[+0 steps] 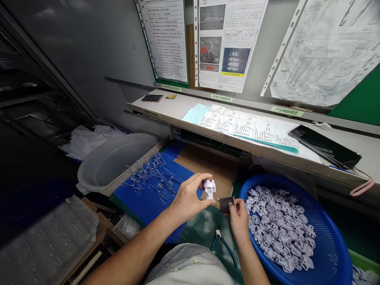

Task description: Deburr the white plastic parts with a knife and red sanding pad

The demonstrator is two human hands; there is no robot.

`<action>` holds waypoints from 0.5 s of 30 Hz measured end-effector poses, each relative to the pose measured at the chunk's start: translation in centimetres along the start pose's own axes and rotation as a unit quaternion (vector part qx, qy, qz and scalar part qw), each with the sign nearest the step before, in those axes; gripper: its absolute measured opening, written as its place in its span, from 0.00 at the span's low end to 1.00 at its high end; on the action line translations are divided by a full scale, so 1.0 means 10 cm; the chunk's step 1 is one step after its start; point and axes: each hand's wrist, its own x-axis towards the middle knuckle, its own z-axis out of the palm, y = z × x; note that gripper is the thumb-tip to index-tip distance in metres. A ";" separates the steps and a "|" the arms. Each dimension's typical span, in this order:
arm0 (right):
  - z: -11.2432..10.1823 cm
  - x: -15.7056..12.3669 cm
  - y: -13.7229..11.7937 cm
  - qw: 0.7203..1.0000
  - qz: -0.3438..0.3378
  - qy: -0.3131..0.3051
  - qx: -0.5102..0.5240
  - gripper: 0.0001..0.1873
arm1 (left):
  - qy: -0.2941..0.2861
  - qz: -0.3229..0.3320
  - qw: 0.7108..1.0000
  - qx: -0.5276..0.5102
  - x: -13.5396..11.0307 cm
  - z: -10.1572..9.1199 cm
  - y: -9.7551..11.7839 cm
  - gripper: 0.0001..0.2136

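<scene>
Between the thumb and fingers of my left hand (188, 196) is a small white plastic part (209, 189), held upright above the work surface. Just to its right, my right hand (240, 217) pinches a dark, flat piece (226, 204) that looks like sandpaper. The two held things are close but appear apart. Below the hands, a pair of cutting pliers (222, 243) with blue handles lies on the green mat (198, 229). A blue basket (337, 253) beside my right hand holds many white plastic parts (282, 225) of similar look.
Clear plastic scraps (157, 174) lie on a blue sheet (127, 194) at the left. Beyond stands a large grey tub (97, 166). A shelf (178, 105) crosses ahead, carrying papers (246, 126) and a black phone (325, 145). Brown cardboard (208, 162) lies beneath it.
</scene>
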 end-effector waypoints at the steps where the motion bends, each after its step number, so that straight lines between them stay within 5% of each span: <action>1: -0.13 0.03 -0.12 0.999 -0.010 0.025 0.024 0.11 | -0.003 0.003 1.000 0.002 0.00 0.01 0.02 0.28; 4: -0.43 -0.02 -0.53 0.994 -0.056 0.064 0.072 0.11 | -0.020 0.027 0.999 -0.003 0.01 0.06 0.10 0.25; 8: -0.53 -0.22 -1.01 0.980 -0.135 0.009 0.147 0.11 | -0.027 0.069 0.997 -0.026 0.02 0.12 0.19 0.24; 15: -0.42 -0.29 -1.02 0.939 -0.171 -0.046 0.295 0.22 | -0.014 0.053 0.997 -0.054 0.00 0.11 0.22 0.26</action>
